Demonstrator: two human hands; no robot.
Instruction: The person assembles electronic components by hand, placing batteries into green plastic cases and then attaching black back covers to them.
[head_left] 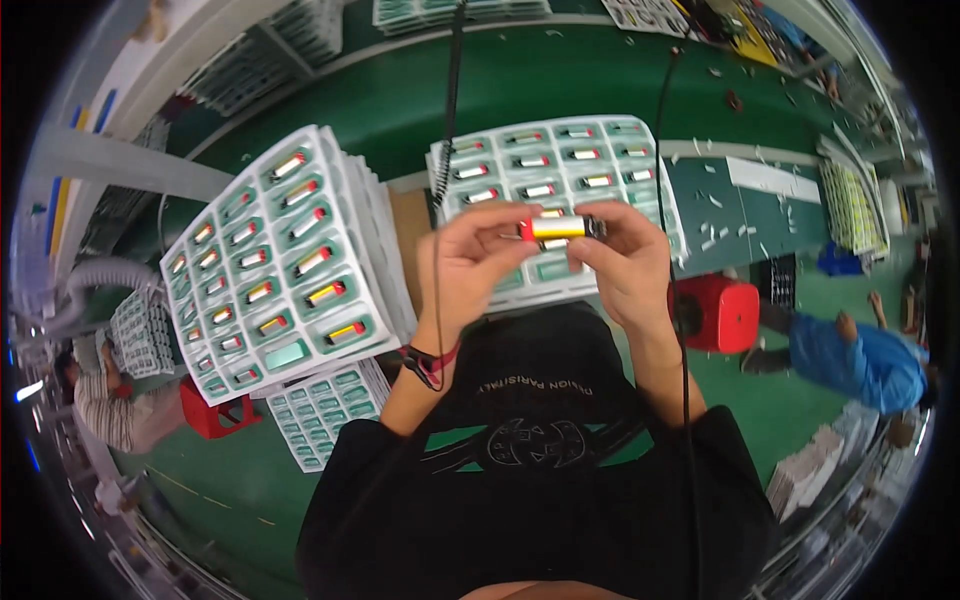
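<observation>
while trays [362,235] sit near, fingers [495,214] pinch cylinder [558,228]

The left forearm [408,398] slants far and rightward, the right forearm [668,368] far and leftward. The left hand [462,258] and right hand [634,262] face each other, slightly apart and roughly level, fingers [497,214] bent inward on the far side, thumbs [508,263] nearer, both pinching.
</observation>
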